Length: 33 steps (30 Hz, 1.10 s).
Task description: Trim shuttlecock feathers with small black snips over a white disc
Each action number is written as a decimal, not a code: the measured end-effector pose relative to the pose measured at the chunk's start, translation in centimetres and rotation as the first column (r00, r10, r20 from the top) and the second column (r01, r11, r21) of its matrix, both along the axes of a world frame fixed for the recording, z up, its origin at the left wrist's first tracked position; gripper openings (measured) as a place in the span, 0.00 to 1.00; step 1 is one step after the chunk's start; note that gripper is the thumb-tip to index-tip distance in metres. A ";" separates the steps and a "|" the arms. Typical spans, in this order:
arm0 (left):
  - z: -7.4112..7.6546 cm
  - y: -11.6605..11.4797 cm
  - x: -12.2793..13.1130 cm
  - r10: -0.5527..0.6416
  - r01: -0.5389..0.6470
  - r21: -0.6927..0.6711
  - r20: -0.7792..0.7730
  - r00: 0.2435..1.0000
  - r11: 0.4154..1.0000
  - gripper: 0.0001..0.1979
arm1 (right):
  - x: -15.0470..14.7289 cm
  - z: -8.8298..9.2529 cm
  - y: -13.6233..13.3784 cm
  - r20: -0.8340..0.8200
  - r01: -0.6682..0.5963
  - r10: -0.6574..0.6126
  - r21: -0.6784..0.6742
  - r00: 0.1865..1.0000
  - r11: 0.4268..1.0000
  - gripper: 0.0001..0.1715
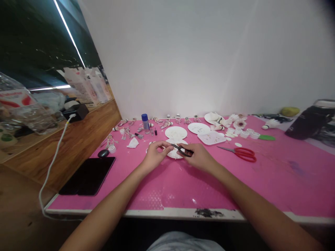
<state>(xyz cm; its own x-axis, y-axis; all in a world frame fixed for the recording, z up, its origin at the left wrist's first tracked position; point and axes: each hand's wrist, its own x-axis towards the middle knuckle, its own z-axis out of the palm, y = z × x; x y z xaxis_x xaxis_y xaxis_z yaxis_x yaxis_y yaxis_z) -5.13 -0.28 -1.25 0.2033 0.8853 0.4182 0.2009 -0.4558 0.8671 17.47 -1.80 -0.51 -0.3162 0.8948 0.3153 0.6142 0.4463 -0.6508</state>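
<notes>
In the middle of the pink table, my right hand (201, 157) is closed around a small pair of black-handled pliers (181, 149), whose jaws point left. My left hand (156, 154) pinches thumb and finger together at the jaw tips. What it holds there is too small to make out. Both hands are over a white paper plate (176, 153) bearing tiny bits. Just behind lies another white plate (176, 132), and a third plate (199, 128) sits to its right, beside a shallow white tray (211, 138).
Red-handled scissors (245, 154) lie to the right. Shuttlecocks (271, 124) and small white tubs (244, 134) stand at the back right. A blue-capped bottle (144, 123) and several small figures made from shuttlecocks (126, 133) are at the back left. A black tablet (88, 176) lies front left.
</notes>
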 end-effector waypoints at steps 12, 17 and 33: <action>0.1 -0.1 -0.1 0.004 -0.004 0.005 0.033 0.999 1.000 0.11 | -0.2 0.6 -0.4 -0.029 -0.026 0.025 -0.022 0.999 0.999 0.26; -0.1 0.0 0.0 0.004 -0.004 0.001 0.042 0.999 1.000 0.11 | -0.3 0.7 -0.5 -0.031 -0.036 0.035 -0.030 0.999 0.999 0.26; 0.0 0.1 -0.1 0.003 -0.002 -0.019 0.047 0.999 1.000 0.10 | 0.0 0.8 -0.4 -0.014 -0.041 0.040 -0.027 0.999 0.999 0.24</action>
<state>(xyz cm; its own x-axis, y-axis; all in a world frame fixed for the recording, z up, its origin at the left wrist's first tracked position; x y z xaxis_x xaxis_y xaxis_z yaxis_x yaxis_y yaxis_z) -5.18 -0.22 -1.29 0.1812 0.8936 0.4107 0.1611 -0.4389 0.8840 17.42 -2.24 0.28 -0.3480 0.8897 0.2955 0.5870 0.4525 -0.6713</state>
